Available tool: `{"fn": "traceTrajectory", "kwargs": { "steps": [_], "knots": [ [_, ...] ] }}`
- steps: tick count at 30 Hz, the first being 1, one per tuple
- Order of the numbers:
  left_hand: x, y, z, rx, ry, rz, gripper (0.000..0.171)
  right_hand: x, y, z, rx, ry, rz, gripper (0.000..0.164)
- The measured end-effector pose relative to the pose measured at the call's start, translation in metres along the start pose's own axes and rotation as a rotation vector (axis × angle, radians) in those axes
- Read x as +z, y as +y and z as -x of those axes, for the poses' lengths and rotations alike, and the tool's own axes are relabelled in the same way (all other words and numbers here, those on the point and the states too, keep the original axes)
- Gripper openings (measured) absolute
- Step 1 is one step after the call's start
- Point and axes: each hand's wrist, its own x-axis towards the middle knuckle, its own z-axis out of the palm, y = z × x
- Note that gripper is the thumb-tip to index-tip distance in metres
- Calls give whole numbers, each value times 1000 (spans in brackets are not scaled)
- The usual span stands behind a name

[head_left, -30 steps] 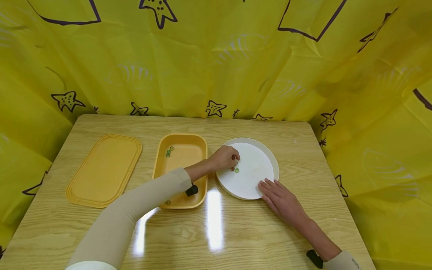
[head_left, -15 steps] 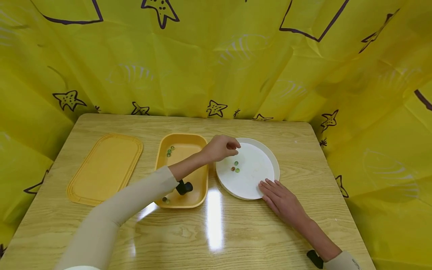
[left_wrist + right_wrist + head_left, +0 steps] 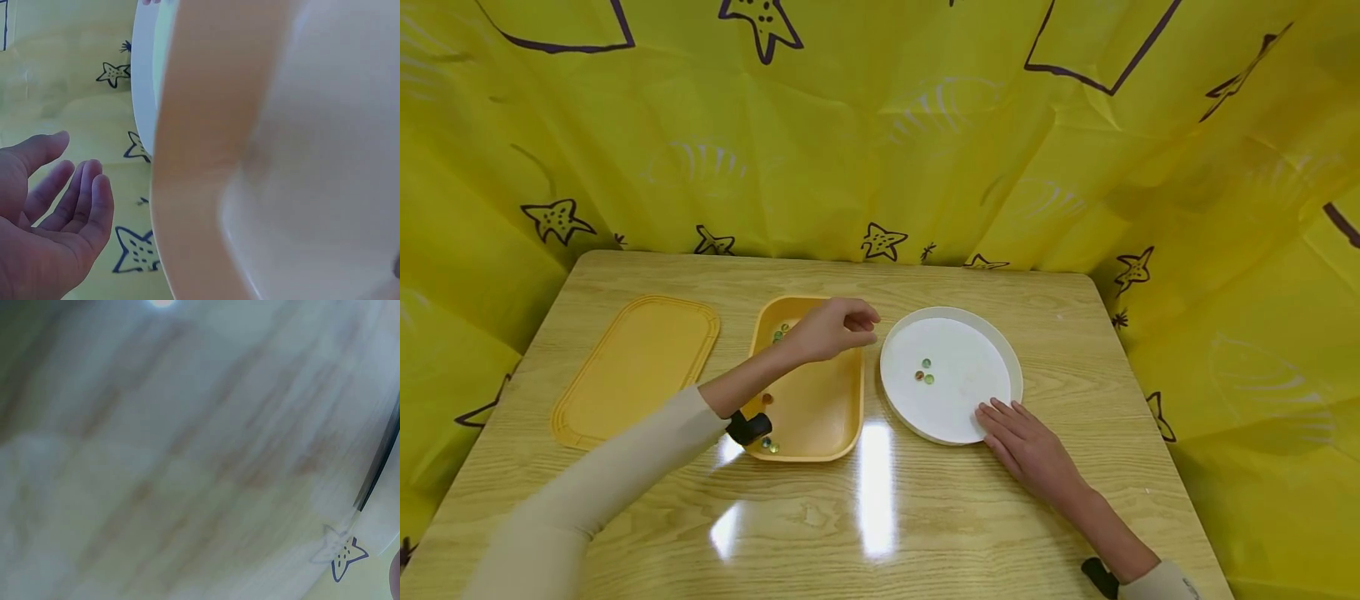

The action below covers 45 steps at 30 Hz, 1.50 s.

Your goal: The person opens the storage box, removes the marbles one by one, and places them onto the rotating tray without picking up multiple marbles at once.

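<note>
white plate (image 3: 958,412), orange tray (image 3: 820,408), yellow star-patterned curtain (image 3: 880,125), green marbles (image 3: 927,372)

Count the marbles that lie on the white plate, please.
3. The marbles lie in one small cluster left of the middle of the white plate. Nothing covers that part, so probably none are hidden.

Left hand (image 3: 831,329) raised, fingers loosely curled, empty; right hand (image 3: 1026,446) flat, fingers straight; both forearms in beige sleeves.

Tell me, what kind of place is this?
Probably a makeshift recording booth, not a home: a yellow plastic curtain printed with stars walls in a light wooden table, with an orange plastic tray and a round white plate holding small glass beads.
</note>
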Motion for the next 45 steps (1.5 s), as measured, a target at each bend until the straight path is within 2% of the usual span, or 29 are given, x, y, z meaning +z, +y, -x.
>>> {"fn": "traceTrajectory", "kwargs": {
  "steps": [9, 15, 20, 26, 32, 36, 40, 42, 45],
  "knots": [
    [-23, -21, 39, -12, -15, -41, 25, 0, 1, -1, -6, 18, 2, 45],
    [-28, -36, 65, -67, -98, -108, 21, 2, 1, 0, 7, 12, 8, 48],
    [-27, -41, 79, -63, -146, -211, 19, 1, 1, -1, -2, 20, 11, 51],
    [-23, -41, 86, -63, -189, -424, 19, 0, 0, -3, -14, 25, 16, 50],
    [-18, -41, 89, -61, -175, -621, 13, 0, 0, -2, -18, 12, 9, 46],
    [-13, -42, 91, 6, -149, -755, 10, 0, 0, -2, -16, 16, 3, 46],
    [-7, -44, 92, 102, -115, -947, 24, 0, 0, -2, -16, 20, -1, 45],
    [-4, -45, 92, 117, -109, -1017, 26, 0, -1, -2, -16, 17, -1, 44],
    [-1, -47, 91, 102, -125, -1084, 25, -1, -1, -2, -12, 19, -2, 44]
  ]
}}
